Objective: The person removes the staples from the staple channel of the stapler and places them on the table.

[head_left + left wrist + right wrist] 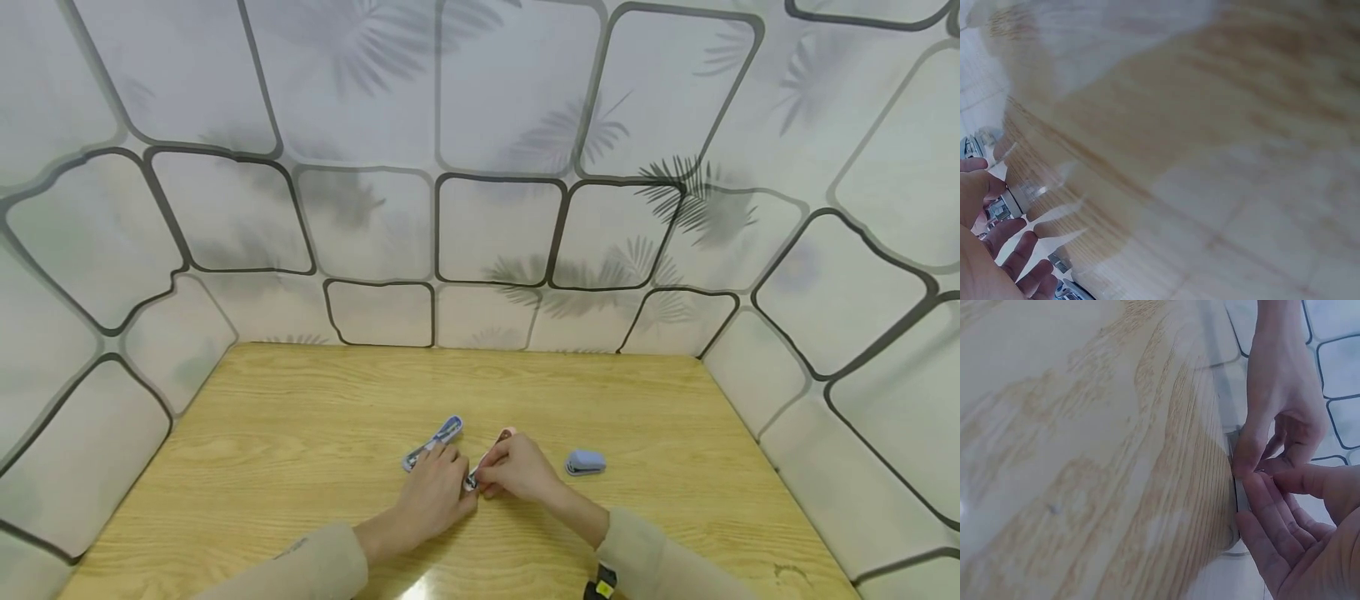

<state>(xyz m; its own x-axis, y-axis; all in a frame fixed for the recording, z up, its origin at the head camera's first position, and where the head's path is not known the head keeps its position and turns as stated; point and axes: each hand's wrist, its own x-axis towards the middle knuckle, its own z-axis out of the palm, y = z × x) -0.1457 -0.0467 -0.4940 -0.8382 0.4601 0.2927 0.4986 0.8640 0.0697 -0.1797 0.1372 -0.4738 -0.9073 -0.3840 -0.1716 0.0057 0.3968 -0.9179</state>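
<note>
An opened stapler [506, 433] with a pinkish end lies on the table between the hands, its middle hidden by fingers. The left hand [433, 493] grips its near end between thumb and forefinger, other fingers spread. Over the stapler, the right hand [521, 469] has thumb and forefinger pinched together. In the right wrist view, a tiny thin piece [1262, 472] shows at those fingertips, too small to identify; the stapler's pale side [1241, 500] runs beneath. A blue stapler [450, 429], opened out long, lies just beyond the left fingers, partly covered by them.
A small closed blue stapler [585, 462] lies right of the right hand. The wooden table [315, 400] meets patterned cloth walls [495, 233] at the back and both sides. A black strap with a yellow patch [602, 583] shows by the right sleeve.
</note>
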